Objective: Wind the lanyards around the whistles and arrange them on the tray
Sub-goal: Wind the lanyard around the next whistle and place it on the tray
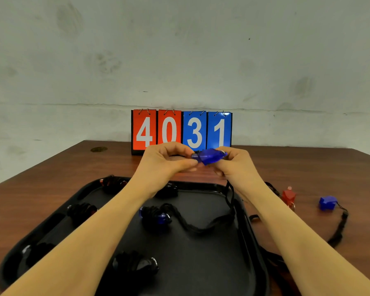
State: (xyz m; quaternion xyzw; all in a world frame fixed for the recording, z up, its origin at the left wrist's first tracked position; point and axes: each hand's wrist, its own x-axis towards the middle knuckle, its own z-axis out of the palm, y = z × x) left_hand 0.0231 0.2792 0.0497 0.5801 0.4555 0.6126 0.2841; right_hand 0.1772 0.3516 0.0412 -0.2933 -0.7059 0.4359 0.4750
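Observation:
A blue whistle (209,157) is held up above the far edge of the black tray (203,274). My left hand (165,161) pinches its left end and my right hand (235,163) grips its right end. Its black lanyard (201,226) hangs down from my right hand and trails loose across the tray. Several whistles wound in black cord lie on the tray, among them a blue one (156,214) in the middle and one near the front (135,263). Right of the tray lie a red whistle (288,196) and a blue whistle (327,202), both unwound.
A flip scoreboard (181,131) reading 4031 stands at the back of the brown wooden table (73,167), against a pale wall. The loose blue whistle's lanyard (340,227) runs down the table at the right. A small dark disc (98,149) lies at back left.

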